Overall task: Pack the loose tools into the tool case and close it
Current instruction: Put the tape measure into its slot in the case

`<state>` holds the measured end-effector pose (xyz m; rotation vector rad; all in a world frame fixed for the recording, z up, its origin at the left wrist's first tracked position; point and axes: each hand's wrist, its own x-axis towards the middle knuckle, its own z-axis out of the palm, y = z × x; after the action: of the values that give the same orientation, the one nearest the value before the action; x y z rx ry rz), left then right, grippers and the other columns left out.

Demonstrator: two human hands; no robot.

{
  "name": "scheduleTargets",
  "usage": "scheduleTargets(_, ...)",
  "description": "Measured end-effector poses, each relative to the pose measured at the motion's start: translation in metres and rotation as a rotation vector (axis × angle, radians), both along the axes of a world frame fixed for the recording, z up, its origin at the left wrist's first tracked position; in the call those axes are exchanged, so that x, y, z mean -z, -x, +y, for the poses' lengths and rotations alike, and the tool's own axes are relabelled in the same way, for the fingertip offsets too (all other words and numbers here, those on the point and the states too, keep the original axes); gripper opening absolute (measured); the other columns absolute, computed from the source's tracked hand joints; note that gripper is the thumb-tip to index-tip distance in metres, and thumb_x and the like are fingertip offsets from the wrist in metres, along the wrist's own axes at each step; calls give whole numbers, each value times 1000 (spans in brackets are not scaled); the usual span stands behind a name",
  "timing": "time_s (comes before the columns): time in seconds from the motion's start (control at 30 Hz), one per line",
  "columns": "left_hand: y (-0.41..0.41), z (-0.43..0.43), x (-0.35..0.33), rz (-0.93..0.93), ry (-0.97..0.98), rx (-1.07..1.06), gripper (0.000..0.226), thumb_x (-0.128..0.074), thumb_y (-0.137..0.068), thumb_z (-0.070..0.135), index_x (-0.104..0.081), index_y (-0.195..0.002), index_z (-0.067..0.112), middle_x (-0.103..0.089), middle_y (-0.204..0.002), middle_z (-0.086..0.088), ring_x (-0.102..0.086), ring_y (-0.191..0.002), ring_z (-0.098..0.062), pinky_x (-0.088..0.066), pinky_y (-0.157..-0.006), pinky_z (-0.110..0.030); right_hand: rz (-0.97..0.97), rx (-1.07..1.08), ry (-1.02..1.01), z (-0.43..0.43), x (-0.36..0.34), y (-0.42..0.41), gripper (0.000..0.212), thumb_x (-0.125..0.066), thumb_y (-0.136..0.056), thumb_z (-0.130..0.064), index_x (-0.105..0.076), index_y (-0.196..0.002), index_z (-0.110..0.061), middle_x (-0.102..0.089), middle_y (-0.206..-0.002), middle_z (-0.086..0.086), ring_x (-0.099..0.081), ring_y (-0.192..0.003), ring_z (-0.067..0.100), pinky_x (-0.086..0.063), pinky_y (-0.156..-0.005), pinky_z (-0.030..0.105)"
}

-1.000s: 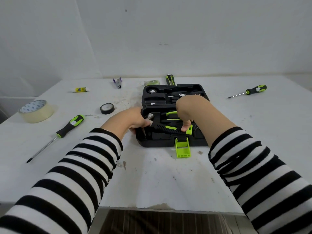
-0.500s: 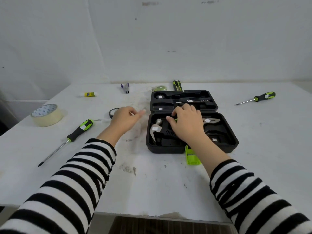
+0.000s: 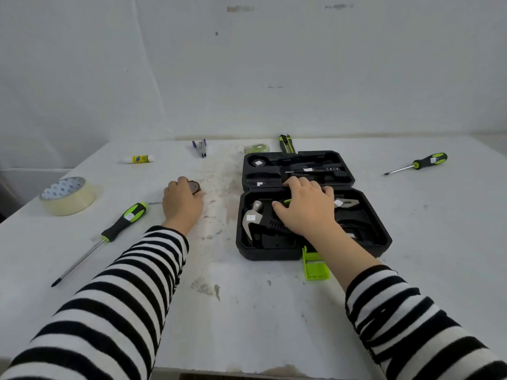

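The black tool case [image 3: 381,242] lies open at centre right, its lid [image 3: 343,163] flat behind it. A hammer [image 3: 251,219] sits in the near half, beside a metal jaw tool [image 3: 347,202]. My right hand [image 3: 307,212] rests flat on the tools inside, fingers spread. To the left of the case, my left hand [image 3: 182,204] curls over the black tape roll [image 3: 195,187] on the table. Loose green-handled screwdrivers lie at the left [image 3: 123,222] and the far right [image 3: 424,163]. A utility knife [image 3: 286,144] and a green tape measure [image 3: 258,148] lie behind the lid.
A wide masking tape roll [image 3: 67,196] stands at the far left. A glue stick [image 3: 138,159] and a small stapler [image 3: 200,148] lie near the back wall. The case's green latch [image 3: 315,266] sticks out towards me.
The hammer went into the case and both hands let go of it. My left hand moved left onto the black tape roll. My right hand now lies flat on the tools.
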<state>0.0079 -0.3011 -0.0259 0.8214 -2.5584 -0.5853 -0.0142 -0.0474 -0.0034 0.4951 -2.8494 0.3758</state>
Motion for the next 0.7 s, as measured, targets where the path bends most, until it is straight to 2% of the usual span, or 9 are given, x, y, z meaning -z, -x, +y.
scheduleTargets(0.1, 5, 12, -10, 95, -13, 24, 41, -58, -92, 30, -49, -126, 9, -51, -126, -16, -50, -114, -35, -40, -93, -42, 25, -34, -58, 1, -9, 9, 53, -46, -85, -63, -53, -122, -24, -57, -121, -2, -50, -118, 23, -32, -101, 46)
scheduleTargets(0.2, 23, 33, -24, 207, -27, 190, 40, -58, -92, 35, -52, -125, 14, -56, -125, -10, -53, -114, -29, -42, -93, -39, -9, -75, 28, 6, -18, 25, 45, -45, -86, -64, -63, -102, -26, -63, -106, -5, -55, -110, 20, -32, -100, 45)
scheduleTargets(0.27, 41, 49, -30, 230, -19, 325, 45, -57, -91, 38, -50, -129, 15, -58, -126, -7, -54, -115, -27, -44, -95, -40, -2, -118, 117, 11, -15, 33, 36, -49, -87, -59, -65, -91, -27, -62, -93, -8, -56, -104, 18, -33, -98, 43)
scheduleTargets(0.37, 67, 71, -37, 214, 1, 422, 51, -62, -89, 35, -43, -133, 17, -57, -128, -6, -54, -113, -28, -44, -96, -42, 45, -152, 245, 17, -6, 37, 25, -55, -87, -48, -67, -84, -27, -57, -83, -11, -55, -99, 17, -35, -91, 38)
scheduleTargets(0.5, 96, 87, -34, 125, 37, 407, 47, -62, -89, 30, -40, -129, 19, -56, -129, -4, -54, -114, -28, -40, -92, -38, 72, -160, 261, 18, -3, 42, 22, -57, -86, -45, -66, -81, -26, -55, -77, -12, -55, -92, 15, -34, -84, 35)
scheduleTargets(0.6, 110, 85, -24, 91, -66, 390, 47, -57, -91, 30, -38, -132, 21, -55, -132, -1, -53, -118, -26, -39, -94, -35, 61, -165, 269, 20, -2, 46, 22, -57, -86, -44, -63, -78, -25, -57, -78, -11, -54, -90, 14, -32, -81, 32)
scheduleTargets(0.67, 117, 82, -20, 56, -84, 412, 51, -52, -93, 30, -34, -140, 23, -47, -142, 0, -47, -127, -24, -37, -101, -36, 53, -167, 275, 20, -1, 49, 22, -56, -86, -44, -60, -77, -25, -58, -78, -11, -54, -89, 13, -34, -81, 33)
scheduleTargets(0.7, 121, 81, -19, 1, -30, 434, 54, -48, -95, 31, -29, -145, 23, -37, -150, -1, -40, -134, -24, -34, -106, -39, 54, -166, 277, 19, -2, 50, 22, -57, -86, -45, -60, -76, -25, -58, -78, -11, -54, -88, 14, -34, -81, 33)
